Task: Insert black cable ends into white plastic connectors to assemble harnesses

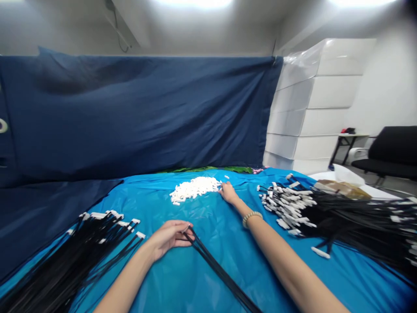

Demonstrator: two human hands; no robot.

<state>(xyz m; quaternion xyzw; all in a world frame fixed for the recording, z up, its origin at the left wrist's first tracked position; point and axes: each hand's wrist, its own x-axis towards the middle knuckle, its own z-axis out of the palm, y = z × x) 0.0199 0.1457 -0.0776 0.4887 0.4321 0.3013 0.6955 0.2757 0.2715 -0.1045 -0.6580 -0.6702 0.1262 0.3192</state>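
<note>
The person's left hand (175, 239) pinched the ends of a few black cables (217, 270) between thumb and fingers, their lengths trailing down toward the near edge of the blue sheet (182, 282). The right hand (229, 193) reached to the right edge of a pile of small white pieces (194, 189), though whether its fingertips gripped one could not be told. White-tipped cable bundles lay on either side, one left (61, 271) and one right (339, 213).

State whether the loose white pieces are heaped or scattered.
Mostly heaped: the white pieces lie bunched on the blue sheet, the right hand at their edge, a stray piece beyond.
</note>
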